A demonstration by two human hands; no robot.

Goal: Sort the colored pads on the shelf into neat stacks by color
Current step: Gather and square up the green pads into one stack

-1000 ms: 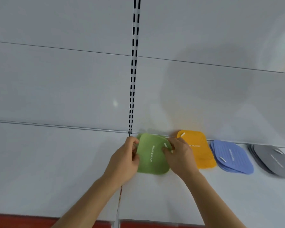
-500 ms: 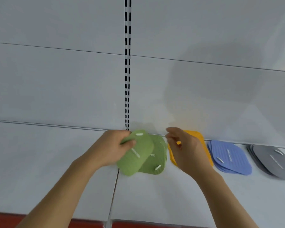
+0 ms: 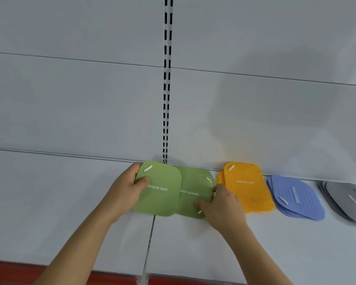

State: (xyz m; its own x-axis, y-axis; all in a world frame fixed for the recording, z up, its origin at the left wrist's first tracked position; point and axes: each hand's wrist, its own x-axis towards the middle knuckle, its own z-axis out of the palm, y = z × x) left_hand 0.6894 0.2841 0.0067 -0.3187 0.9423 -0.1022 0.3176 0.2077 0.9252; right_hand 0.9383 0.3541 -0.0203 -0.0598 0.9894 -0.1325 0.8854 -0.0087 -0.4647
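On white shelf (image 3: 70,202), green pads (image 3: 193,182) printed "REMOVE ODOR", rounded corners, white slots

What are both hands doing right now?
Left hand: closed on the top green pad.
Right hand: fingers on the lower green pad; grip cannot be told.

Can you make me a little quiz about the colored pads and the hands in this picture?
1. True or false: the left hand holds a green pad that overlaps the green stack.
2. Which stack lies next to the green one? A) orange stack B) blue stack C) grey stack
3. Fill in: the right hand touches the ____ stack.

Key: 1 true. 2 A. 3 green.
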